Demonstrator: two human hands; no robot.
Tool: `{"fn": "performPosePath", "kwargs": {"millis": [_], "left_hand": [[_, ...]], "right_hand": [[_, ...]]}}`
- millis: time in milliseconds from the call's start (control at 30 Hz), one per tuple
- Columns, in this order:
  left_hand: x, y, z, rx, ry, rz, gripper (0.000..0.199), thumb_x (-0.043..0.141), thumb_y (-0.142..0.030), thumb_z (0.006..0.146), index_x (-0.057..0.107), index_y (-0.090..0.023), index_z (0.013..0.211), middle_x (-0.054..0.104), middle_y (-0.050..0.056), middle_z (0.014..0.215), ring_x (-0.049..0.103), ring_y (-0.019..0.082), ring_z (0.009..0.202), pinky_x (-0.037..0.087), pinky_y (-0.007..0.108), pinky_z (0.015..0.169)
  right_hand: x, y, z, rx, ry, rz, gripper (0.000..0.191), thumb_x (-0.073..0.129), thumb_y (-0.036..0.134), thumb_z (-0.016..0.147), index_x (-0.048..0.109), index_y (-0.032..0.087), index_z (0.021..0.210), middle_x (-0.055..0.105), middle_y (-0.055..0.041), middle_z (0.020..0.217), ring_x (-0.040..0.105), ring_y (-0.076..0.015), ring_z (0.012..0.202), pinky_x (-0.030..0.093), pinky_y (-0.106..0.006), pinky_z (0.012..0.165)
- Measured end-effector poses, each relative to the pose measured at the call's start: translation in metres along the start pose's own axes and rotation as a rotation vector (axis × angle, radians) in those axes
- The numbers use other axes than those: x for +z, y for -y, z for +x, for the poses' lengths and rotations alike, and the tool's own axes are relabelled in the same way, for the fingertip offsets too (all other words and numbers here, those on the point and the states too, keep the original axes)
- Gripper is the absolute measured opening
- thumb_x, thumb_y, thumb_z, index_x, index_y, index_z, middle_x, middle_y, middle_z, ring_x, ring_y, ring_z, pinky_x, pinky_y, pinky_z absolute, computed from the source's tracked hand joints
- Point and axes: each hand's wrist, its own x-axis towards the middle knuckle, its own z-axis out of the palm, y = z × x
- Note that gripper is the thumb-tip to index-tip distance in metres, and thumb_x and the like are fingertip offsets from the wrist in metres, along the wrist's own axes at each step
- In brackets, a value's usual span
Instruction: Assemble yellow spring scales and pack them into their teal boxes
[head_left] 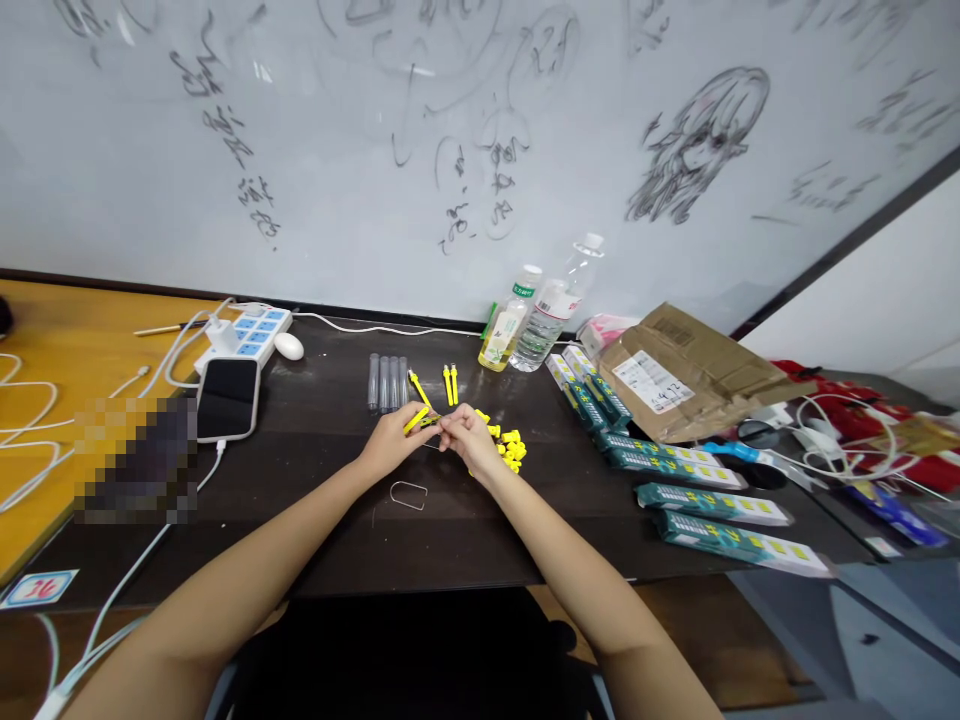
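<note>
Two bare hands met fingertip to fingertip over the dark table (480,545). The left hand (390,442) pinched a yellow stick (415,420) between thumb and fingers, its upper end showing and its lower part lost among them. The right hand (472,440) had its thumb and fingers drawn together against the left's; whether they gripped anything, I could not tell. A thin line just below the fingertips was too fine to make out.

The right hand hid part of a heap of small yellow pieces (513,452), so their number was unclear. Beyond the hands lay a row of clear tubes (388,383), a loose yellow stick (418,386) beside them, and a pair of yellow sticks (450,384) farther right. A bent wire (409,495) lay nearer the body.

At the left, a blurred patch of blocks masked something beside the phone (227,398). At the right, a crumpled brown package (667,370) stood near the green-and-white boxes (712,504).
</note>
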Motion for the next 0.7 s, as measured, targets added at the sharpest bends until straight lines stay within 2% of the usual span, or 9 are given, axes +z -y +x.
{"fn": "performPosePath", "kwargs": {"millis": [100,233,333,500,700], "left_hand": [[0.000,0.001,0.001,0.003,-0.042,0.017,0.024,0.052,-0.039,0.085,0.060,-0.017,0.081,0.060,-0.001,0.072,0.054,0.012,0.067,0.039,0.022,0.065],[0.001,0.000,0.001,0.011,0.000,0.074,0.027,0.046,-0.037,0.088,0.050,-0.017,0.069,0.051,-0.004,0.062,0.047,0.010,0.059,0.035,0.021,0.059],[0.000,-0.002,0.000,0.032,0.060,0.070,0.023,0.043,-0.034,0.088,0.049,-0.018,0.073,0.052,-0.004,0.063,0.048,0.010,0.060,0.036,0.022,0.059],[-0.001,-0.002,-0.001,0.115,0.193,0.096,0.023,0.039,-0.034,0.092,0.052,-0.018,0.081,0.061,0.000,0.076,0.056,0.014,0.070,0.040,0.024,0.069],[0.001,0.003,-0.001,0.116,0.255,0.169,0.024,0.042,-0.036,0.091,0.055,-0.017,0.085,0.060,-0.001,0.072,0.055,0.013,0.065,0.036,0.023,0.062]], "right_hand": [[0.002,-0.001,-0.002,0.049,0.105,-0.009,0.030,0.073,0.031,0.069,0.046,0.021,0.078,0.066,0.0038,0.066,0.054,-0.0074,0.047,0.050,-0.022,0.050],[0.004,-0.004,-0.003,0.040,0.208,-0.122,0.026,0.067,0.030,0.074,0.047,0.021,0.086,0.066,0.0043,0.065,0.056,-0.0081,0.047,0.049,-0.022,0.050],[0.004,-0.006,-0.003,0.019,0.205,-0.213,0.024,0.064,0.034,0.077,0.045,0.021,0.083,0.063,0.0053,0.064,0.057,-0.0085,0.048,0.047,-0.022,0.049],[0.000,-0.004,-0.001,-0.084,0.144,-0.296,0.025,0.059,0.043,0.082,0.048,0.021,0.082,0.058,0.0050,0.063,0.054,-0.0082,0.051,0.045,-0.021,0.050],[-0.008,0.004,0.000,-0.037,0.296,-0.372,0.030,0.058,0.047,0.083,0.046,0.020,0.078,0.053,0.0066,0.057,0.050,-0.0080,0.046,0.042,-0.021,0.049]]}}
